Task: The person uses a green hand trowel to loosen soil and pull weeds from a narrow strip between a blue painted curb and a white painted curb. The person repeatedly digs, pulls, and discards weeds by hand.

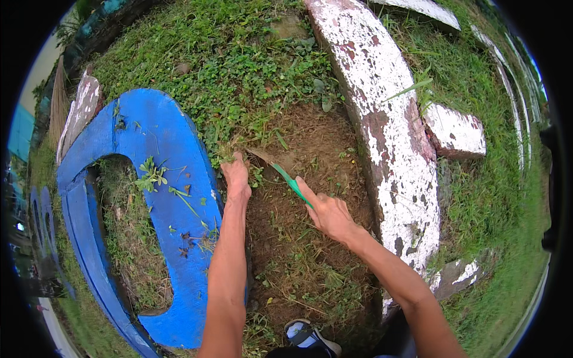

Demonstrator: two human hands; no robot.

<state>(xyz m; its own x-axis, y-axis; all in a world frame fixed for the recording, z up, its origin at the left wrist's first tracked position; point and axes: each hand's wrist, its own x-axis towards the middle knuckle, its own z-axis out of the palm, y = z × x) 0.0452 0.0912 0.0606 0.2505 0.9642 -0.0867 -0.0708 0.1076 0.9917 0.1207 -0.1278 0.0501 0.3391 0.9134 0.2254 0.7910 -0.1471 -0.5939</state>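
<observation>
My right hand (330, 214) is wrapped around the green handle (291, 182) of a bladed hand tool, perhaps a knife. Its dirt-coloured blade (262, 156) points up and left, low over the soil. Just left of the blade tip, my left hand (236, 175) is closed on a tuft of weeds (229, 150) at the edge of the growth. The hand hides part of the stems. Below and between both hands lies bare brown soil (309, 241) strewn with cut grass.
A blue-painted concrete shape (152, 121) with pulled weeds (152, 175) on it stands at left. A peeling white concrete shape (389, 112) borders the soil at right. Leafy ground cover (233, 67) grows beyond. My shoe (309, 335) is at the bottom; a stick broom (58, 98) stands far left.
</observation>
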